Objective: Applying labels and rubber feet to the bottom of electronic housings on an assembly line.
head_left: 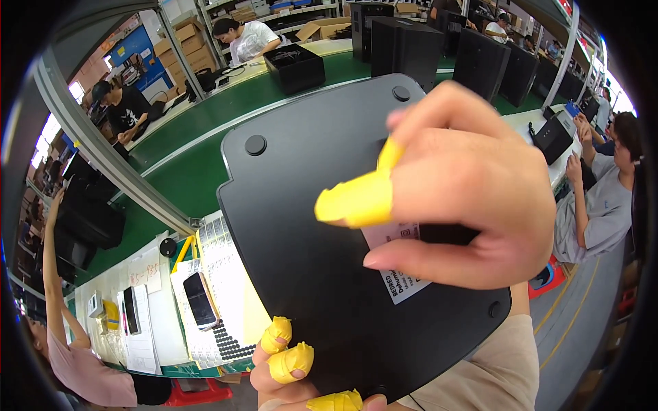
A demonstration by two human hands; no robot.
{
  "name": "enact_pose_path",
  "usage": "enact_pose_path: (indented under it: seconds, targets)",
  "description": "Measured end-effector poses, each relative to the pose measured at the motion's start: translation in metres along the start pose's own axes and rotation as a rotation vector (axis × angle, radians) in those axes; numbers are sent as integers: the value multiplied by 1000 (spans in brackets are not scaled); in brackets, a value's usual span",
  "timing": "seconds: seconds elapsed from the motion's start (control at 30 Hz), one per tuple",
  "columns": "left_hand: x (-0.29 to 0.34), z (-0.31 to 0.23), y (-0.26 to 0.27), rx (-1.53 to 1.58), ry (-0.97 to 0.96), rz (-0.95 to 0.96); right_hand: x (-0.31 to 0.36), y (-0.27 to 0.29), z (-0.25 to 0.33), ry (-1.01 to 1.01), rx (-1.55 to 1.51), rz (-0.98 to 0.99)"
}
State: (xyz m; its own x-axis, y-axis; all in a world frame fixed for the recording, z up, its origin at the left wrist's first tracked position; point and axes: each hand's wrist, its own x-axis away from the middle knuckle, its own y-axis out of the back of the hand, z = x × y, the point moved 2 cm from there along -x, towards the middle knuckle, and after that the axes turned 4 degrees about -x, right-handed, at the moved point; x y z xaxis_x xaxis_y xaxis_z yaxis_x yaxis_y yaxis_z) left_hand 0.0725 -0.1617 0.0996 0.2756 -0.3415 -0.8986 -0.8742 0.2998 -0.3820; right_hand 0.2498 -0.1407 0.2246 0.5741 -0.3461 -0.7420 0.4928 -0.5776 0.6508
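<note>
A black appliance (308,274) is held up, its flat underside facing me, with round rubber feet (256,145) near the corners. My left hand (291,377), yellow tape round several fingertips, grips its lower edge. Over the right part of the underside is my right hand (473,198), slightly blurred. Its taped index finger and its thumb are bent and apart, with nothing visible between them. The thumb tip lies over a white printed label (411,291), which the hand partly covers. Whether the fingertips touch the surface I cannot tell.
At left, a worktop holds a phone (199,300), a second phone (131,309), sticker sheets (216,240) and a sheet of black dots (233,342). A metal post (110,151) rises beside the green conveyor (185,164). A black open box (295,68) stands beyond; people work around.
</note>
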Motion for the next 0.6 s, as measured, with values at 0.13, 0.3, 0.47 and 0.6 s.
enact_pose_path:
  seconds: [0.13, 0.3, 0.47, 0.6]
  targets:
    - [14, 6, 16, -22, -52, -61, -13, 5, 11, -87, 72, -90]
    - [-27, -2, 21, -128, -114, 282, 1, -4, -22, -494, -167, -345]
    - [-24, 20, 17, -350, 212, 286, 80, -15, -18, -732, -436, -692]
    - [4, 48, 30, -600, -260, 395, 111, -61, -16, -723, -574, -722]
